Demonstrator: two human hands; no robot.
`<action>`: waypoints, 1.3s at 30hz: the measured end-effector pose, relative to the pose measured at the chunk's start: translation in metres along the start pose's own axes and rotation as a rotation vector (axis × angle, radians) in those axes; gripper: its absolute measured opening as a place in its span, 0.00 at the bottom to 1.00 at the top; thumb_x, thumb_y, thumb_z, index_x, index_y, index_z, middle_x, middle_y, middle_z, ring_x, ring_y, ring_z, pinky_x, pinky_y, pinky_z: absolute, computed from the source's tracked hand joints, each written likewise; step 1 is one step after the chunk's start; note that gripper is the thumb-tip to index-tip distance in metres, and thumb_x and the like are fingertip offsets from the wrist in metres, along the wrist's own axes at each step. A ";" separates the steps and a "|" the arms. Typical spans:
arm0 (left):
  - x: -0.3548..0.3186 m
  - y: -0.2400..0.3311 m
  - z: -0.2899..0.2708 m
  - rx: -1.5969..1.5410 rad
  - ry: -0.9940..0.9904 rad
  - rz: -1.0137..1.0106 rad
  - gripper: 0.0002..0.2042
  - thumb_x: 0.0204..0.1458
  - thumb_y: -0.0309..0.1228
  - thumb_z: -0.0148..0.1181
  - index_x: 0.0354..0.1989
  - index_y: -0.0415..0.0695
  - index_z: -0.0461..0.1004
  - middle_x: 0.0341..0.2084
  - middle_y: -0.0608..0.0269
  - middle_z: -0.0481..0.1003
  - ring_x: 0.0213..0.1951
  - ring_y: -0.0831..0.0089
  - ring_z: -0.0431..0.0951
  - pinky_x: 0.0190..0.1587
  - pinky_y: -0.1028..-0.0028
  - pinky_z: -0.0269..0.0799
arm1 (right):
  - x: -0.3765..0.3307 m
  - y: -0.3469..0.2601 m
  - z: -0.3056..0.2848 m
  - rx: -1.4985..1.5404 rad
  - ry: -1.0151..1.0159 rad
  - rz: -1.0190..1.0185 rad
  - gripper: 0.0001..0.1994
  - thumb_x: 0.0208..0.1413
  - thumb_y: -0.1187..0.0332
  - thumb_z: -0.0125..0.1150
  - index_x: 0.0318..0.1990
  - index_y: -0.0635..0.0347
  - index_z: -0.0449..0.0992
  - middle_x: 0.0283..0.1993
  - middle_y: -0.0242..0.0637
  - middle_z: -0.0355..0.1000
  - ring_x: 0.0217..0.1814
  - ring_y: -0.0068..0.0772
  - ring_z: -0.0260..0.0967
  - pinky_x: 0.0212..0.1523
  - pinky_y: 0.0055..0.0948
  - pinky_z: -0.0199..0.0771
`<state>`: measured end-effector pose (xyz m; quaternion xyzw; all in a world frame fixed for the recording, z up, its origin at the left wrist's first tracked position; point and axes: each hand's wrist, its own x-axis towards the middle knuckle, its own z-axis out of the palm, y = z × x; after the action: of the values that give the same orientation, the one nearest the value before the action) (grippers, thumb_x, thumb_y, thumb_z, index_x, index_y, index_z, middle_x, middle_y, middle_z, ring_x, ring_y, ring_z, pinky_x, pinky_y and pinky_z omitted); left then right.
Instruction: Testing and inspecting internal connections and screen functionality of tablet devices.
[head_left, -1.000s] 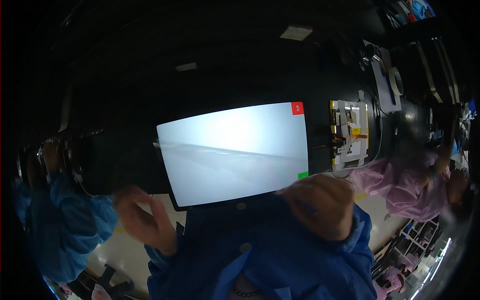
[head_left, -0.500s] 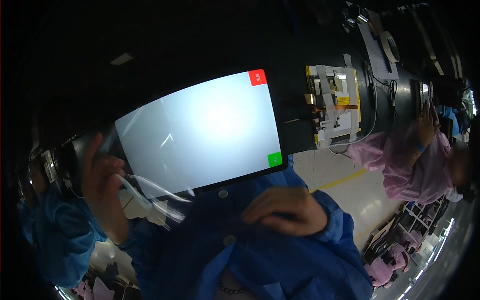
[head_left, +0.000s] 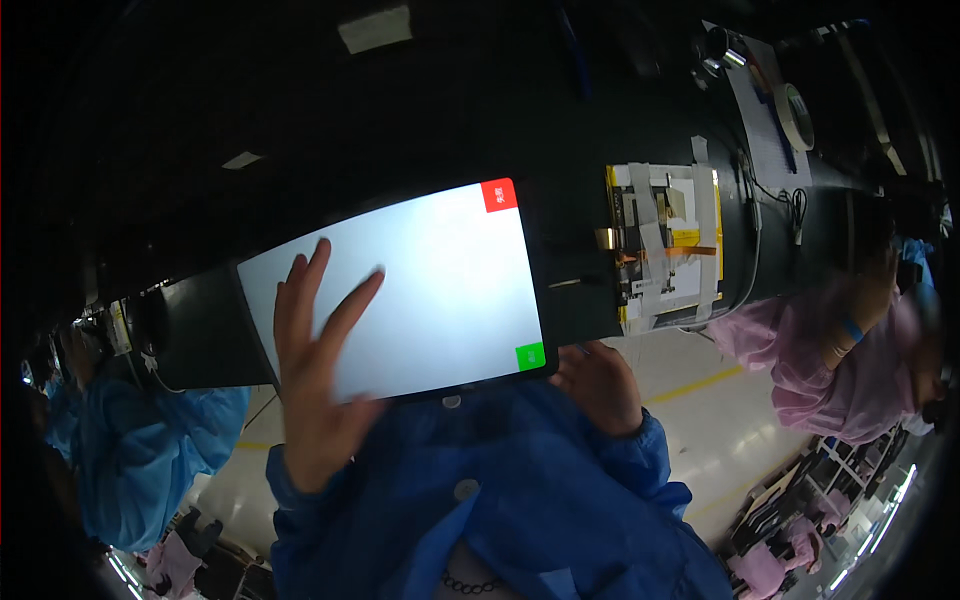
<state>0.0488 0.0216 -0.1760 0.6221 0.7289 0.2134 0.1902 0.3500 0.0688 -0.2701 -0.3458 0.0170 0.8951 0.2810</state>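
Observation:
A tablet (head_left: 440, 290) with a lit white screen lies in front of me, its near edge close to my body. One screen corner shows a red block (head_left: 499, 195), another a green block (head_left: 530, 356). My left hand (head_left: 318, 370) is over the left part of the screen, fingers spread, holding nothing; whether the fingertips touch the glass I cannot tell. My right hand (head_left: 603, 388) is at the tablet's near right corner, its bent fingers closed against the edge and partly hidden there.
Right of the tablet lies a flat electronic assembly (head_left: 665, 245) with grey tape strips and a cable. Farther right are a tape roll (head_left: 794, 117) and a paper sheet (head_left: 770, 150). Co-workers in pink (head_left: 780, 330) and blue (head_left: 150, 440) sit on either side.
My left hand has moved right, over the screen; the clear film strips beside it are out of sight. My right hand has gone from before my body to the tablet's corner. The view has shifted.

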 end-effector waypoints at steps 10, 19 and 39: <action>0.011 0.061 0.026 0.093 -0.077 0.401 0.15 0.47 0.21 0.58 0.44 0.51 0.77 0.47 0.58 0.72 0.50 0.67 0.71 0.49 0.68 0.72 | -0.061 -0.089 0.051 -1.072 -0.123 -0.148 0.12 0.58 0.65 0.48 0.36 0.66 0.73 0.29 0.36 0.72 0.27 0.20 0.68 0.26 0.19 0.65; 0.059 0.059 0.015 0.468 0.097 0.136 0.25 0.50 0.31 0.56 0.59 0.49 0.63 0.53 0.53 0.67 0.61 0.55 0.58 0.66 0.54 0.41 | 0.016 -0.218 0.083 -2.089 0.578 -1.114 0.10 0.55 0.68 0.54 0.37 0.68 0.71 0.31 0.48 0.73 0.28 0.41 0.72 0.27 0.30 0.70; 0.088 0.051 0.007 0.002 0.008 0.143 0.21 0.53 0.30 0.49 0.58 0.50 0.62 0.47 0.55 0.71 0.53 0.60 0.68 0.66 0.59 0.45 | 0.018 -0.073 0.115 -2.104 -0.390 -0.942 0.11 0.49 0.70 0.60 0.34 0.65 0.65 0.45 0.46 0.68 0.37 0.46 0.71 0.35 0.34 0.74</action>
<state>0.0809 0.1159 -0.1551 0.6718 0.6836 0.2282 0.1712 0.3065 0.1653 -0.1823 -0.2370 -0.9060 0.3132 0.1579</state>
